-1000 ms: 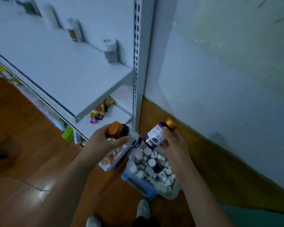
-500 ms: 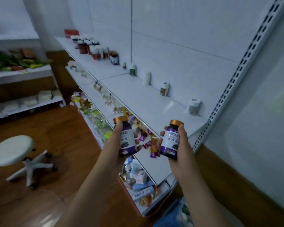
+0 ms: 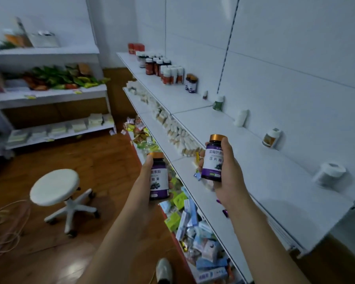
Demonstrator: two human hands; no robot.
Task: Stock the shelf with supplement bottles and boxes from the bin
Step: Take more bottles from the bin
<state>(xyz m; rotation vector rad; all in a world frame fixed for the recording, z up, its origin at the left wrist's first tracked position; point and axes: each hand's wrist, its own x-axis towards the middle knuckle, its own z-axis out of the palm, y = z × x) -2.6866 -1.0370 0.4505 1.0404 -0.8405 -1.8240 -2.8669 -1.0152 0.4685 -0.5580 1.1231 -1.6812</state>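
My left hand grips a purple bottle with a gold cap, upright, in front of the shelving. My right hand grips a second purple, gold-capped bottle, held upright over the front edge of the white top shelf. Two matching purple bottles stand farther along that shelf, past a cluster of brown and white bottles. The bin is out of view.
Single white and green bottles lie spaced along the shelf's back wall. Lower shelves hold boxes and candy packets. A white stool stands on the wooden floor at left. Another shelf unit lines the far wall.
The view swung from the bin on the floor up and left along the shelf. Both hands lifted their bottles upright, and the right one now sits higher, over the shelf edge.
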